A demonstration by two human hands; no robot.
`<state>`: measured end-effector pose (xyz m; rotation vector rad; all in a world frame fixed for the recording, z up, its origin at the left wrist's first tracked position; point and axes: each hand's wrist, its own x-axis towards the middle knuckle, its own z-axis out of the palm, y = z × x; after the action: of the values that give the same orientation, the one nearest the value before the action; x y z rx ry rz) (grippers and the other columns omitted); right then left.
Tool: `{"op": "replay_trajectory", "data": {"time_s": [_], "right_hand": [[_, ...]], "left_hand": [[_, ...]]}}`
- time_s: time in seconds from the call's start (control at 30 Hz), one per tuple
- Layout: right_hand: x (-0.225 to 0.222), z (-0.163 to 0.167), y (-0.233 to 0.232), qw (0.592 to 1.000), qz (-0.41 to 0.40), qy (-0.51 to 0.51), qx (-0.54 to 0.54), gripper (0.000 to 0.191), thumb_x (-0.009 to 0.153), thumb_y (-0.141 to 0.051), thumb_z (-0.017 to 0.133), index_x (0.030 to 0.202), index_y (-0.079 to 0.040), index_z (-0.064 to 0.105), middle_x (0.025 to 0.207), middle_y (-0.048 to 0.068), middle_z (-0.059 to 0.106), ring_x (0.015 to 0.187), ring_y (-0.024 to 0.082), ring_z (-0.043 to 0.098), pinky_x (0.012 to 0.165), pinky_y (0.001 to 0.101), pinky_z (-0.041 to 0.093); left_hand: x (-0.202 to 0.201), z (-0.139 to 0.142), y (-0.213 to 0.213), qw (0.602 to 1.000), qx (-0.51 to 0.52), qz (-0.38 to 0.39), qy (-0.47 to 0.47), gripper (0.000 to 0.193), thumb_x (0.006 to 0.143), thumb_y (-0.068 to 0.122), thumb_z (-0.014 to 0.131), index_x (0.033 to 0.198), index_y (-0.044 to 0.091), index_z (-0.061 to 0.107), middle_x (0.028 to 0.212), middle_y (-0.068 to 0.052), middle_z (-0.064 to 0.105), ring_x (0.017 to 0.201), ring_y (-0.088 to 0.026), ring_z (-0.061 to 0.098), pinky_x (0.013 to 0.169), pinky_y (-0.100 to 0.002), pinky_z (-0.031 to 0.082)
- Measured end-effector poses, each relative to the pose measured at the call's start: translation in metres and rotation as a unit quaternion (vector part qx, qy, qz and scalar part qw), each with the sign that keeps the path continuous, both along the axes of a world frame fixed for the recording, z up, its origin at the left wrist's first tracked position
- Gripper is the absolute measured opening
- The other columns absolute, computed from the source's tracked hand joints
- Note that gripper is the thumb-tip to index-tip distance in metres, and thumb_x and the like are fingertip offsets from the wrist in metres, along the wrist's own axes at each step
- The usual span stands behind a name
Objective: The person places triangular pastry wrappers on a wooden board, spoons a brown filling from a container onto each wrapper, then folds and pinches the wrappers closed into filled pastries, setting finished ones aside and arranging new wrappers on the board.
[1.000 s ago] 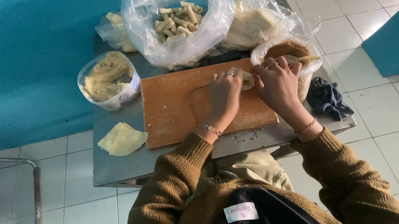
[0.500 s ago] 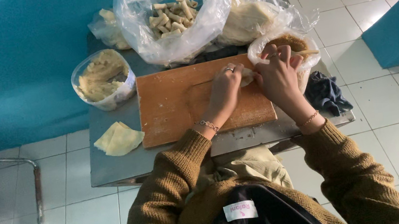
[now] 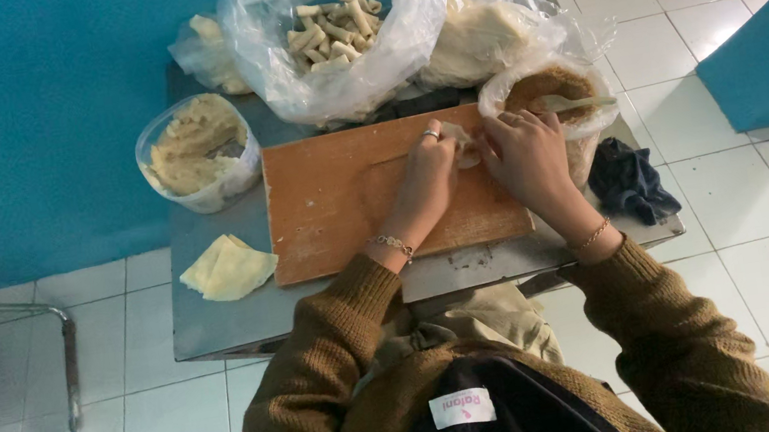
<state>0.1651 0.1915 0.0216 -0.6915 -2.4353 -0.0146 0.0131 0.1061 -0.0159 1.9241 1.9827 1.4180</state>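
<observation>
Both sets of fingers are pinching a small pale wrapper (image 3: 465,146), thin and soft-looking, folded into a little bundle at the far edge of the wooden board (image 3: 342,202). The left hand (image 3: 428,168) is pressing on it from nine o'clock, fingers curled close together, a ring on one of them. The right hand (image 3: 521,152) is closing in from three o'clock, fingertips bunched on the same piece; whether anything is tucked inside the fold I cannot tell.

The board is flat, rectangular and orange-brown, with a dusty, floured look. At two o'clock from the hands a bag-lined bowl (image 3: 542,88) is holding a brown, coarse filling with a spoon (image 3: 579,102) resting in it. At twelve o'clock a large clear plastic bag (image 3: 335,42) is holding short, pale, tube-shaped rolls. At ten o'clock a round clear tub (image 3: 195,152) is sitting with a lumpy yellowish mass, and at eight o'clock a few limp yellowish sheets (image 3: 226,268) are lying on the grey metal table (image 3: 219,319). A dark crumpled cloth (image 3: 630,181) is lying at four o'clock.

The wrapper looks delicate, so too hard a pinch could tear it, and a loose fold could let it open. The bowl is standing close to the right wrist, so a wide sweep could knock the spoon out.
</observation>
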Motion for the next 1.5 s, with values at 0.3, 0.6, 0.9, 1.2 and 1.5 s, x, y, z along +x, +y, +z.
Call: {"op": "replay_trajectory", "data": {"time_s": [0.3, 0.6, 0.9, 1.2, 1.5], "right_hand": [[-0.003, 0.008, -0.004, 0.994, 0.087, 0.035, -0.058, 0.05, 0.093, -0.015, 0.069, 0.142, -0.016, 0.056, 0.091, 0.001, 0.075, 0.085, 0.022, 0.071, 0.082, 0.0393, 0.046], [0.002, 0.01, 0.0, 0.991, 0.126, -0.025, -0.04, 0.063, 0.093, -0.006, 0.06, 0.153, -0.014, 0.044, 0.092, 0.002, 0.077, 0.084, 0.023, 0.074, 0.088, 0.0411, 0.049], [0.009, 0.048, 0.008, 0.955, 0.195, -0.079, -0.208, 0.056, 0.093, -0.008, 0.064, 0.147, -0.017, 0.051, 0.105, 0.008, 0.076, 0.097, 0.027, 0.075, 0.085, 0.0398, 0.059], [0.004, 0.055, 0.017, 0.954, 0.212, -0.134, -0.167, 0.065, 0.082, -0.012, 0.071, 0.144, -0.022, 0.056, 0.099, 0.01, 0.076, 0.092, 0.031, 0.072, 0.083, 0.0423, 0.057], [0.0, 0.036, 0.027, 0.961, 0.221, -0.057, -0.157, 0.042, 0.089, -0.009, 0.068, 0.13, -0.014, 0.065, 0.094, 0.009, 0.077, 0.084, 0.028, 0.075, 0.076, 0.0379, 0.059]], "left_hand": [[-0.002, 0.003, 0.007, 0.999, -0.035, -0.012, -0.004, 0.008, 0.089, -0.002, 0.06, 0.087, -0.004, 0.067, 0.102, -0.028, 0.061, 0.089, -0.044, 0.066, 0.078, -0.049, 0.052], [-0.001, 0.006, -0.001, 0.998, -0.028, -0.015, -0.06, 0.028, 0.085, -0.011, 0.051, 0.109, -0.006, 0.064, 0.101, -0.022, 0.061, 0.086, -0.036, 0.067, 0.075, -0.042, 0.055], [-0.014, 0.0, 0.002, 0.999, -0.025, -0.04, -0.002, 0.015, 0.094, 0.002, 0.067, 0.082, -0.007, 0.065, 0.103, -0.024, 0.059, 0.091, -0.039, 0.064, 0.085, -0.046, 0.053], [-0.024, 0.004, 0.005, 0.995, -0.065, -0.077, -0.009, 0.015, 0.087, 0.003, 0.075, 0.09, -0.008, 0.066, 0.108, -0.022, 0.061, 0.097, -0.036, 0.068, 0.087, -0.04, 0.055], [-0.024, 0.005, 0.0, 0.995, -0.018, -0.093, 0.033, 0.025, 0.074, 0.009, 0.083, 0.081, -0.008, 0.067, 0.108, -0.028, 0.06, 0.09, -0.044, 0.065, 0.08, -0.047, 0.053]]}}
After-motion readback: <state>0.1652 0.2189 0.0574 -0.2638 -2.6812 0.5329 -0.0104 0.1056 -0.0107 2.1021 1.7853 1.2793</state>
